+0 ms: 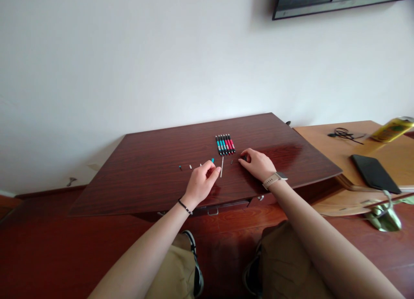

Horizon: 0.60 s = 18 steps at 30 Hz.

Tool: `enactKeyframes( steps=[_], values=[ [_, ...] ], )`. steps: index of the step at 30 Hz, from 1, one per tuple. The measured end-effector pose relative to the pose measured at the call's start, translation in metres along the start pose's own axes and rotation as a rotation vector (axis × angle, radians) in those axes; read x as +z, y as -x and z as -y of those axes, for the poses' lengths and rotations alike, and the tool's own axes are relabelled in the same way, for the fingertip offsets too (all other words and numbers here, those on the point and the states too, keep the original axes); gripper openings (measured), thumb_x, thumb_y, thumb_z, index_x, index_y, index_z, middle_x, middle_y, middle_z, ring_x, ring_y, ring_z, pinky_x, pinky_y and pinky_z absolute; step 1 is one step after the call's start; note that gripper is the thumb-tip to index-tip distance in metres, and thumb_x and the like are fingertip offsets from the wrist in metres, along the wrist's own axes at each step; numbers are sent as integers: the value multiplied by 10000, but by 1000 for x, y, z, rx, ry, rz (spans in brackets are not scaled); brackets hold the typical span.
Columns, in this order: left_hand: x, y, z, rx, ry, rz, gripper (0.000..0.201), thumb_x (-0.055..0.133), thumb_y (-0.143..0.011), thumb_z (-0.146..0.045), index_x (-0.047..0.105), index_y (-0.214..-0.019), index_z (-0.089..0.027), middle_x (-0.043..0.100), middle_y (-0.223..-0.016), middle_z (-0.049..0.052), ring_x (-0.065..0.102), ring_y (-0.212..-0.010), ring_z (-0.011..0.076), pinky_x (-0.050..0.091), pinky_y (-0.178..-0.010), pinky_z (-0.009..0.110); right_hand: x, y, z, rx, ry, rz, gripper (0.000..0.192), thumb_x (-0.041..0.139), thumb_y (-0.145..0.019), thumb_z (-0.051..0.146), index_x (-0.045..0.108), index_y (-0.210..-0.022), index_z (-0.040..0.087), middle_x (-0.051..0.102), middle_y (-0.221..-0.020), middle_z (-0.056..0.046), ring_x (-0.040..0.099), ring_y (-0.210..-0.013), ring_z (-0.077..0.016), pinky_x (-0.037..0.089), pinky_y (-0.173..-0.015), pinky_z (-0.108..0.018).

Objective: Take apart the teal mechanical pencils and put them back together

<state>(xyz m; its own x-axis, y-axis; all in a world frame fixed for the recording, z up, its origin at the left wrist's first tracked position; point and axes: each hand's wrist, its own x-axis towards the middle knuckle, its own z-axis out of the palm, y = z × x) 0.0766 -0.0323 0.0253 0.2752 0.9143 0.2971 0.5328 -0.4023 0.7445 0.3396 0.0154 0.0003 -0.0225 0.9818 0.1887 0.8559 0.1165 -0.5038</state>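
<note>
My left hand [202, 180] is closed, thumb and fingers pinched together over a blue pen barrel [212, 160], whose upper end shows past the fingers. Just right of it lies a thin white pen refill [221, 166]. My right hand [258, 163] curls at the right with its fingertips on a small dark pen part [245, 158], mostly covered by the fingers. Between the hands rests a tiny spring-like piece [231, 162]. Left of my left hand lie a small white piece [190, 166] and a small teal-and-dark piece [180, 167].
Several blue and red pens [225, 144] lie side by side on the dark wooden table [155, 161]. A lighter table [381, 161] on the right holds a black phone [374, 173], a black cable [345, 134] and a yellow can [393, 129]. A wall stands behind.
</note>
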Motion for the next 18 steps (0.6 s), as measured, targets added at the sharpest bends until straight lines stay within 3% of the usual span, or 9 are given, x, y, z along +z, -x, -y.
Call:
enactKeyframes(
  steps=[5, 12, 18],
  values=[
    [1, 1, -1, 29, -42, 14, 353, 556, -1052, -446, 522, -789, -212, 577, -727, -29, 524, -679, 147, 365, -700, 271, -1, -2, -3, -63, -15, 74, 318, 736, -925, 451, 697, -1134, 213, 709, -901, -37, 652, -797, -214, 439, -708, -320],
    [0, 2, -3, 39, -48, 12, 355, 574, -1046, -429, 509, -774, -211, 569, -715, -35, 526, -668, 141, 363, -690, 269, -5, -9, -27, -94, -175, 182, 510, 822, -845, 426, 681, -1276, 192, 721, -910, -15, 655, -780, -186, 489, -740, -310],
    [2, 3, -1, 54, -82, 34, 346, 566, -1053, -438, 527, -790, -215, 592, -732, -23, 543, -679, 154, 378, -707, 279, -6, -11, -31, -80, -173, 161, 433, 830, -828, 421, 726, -1187, 201, 751, -877, -14, 660, -762, -190, 493, -732, -323]
  ],
)
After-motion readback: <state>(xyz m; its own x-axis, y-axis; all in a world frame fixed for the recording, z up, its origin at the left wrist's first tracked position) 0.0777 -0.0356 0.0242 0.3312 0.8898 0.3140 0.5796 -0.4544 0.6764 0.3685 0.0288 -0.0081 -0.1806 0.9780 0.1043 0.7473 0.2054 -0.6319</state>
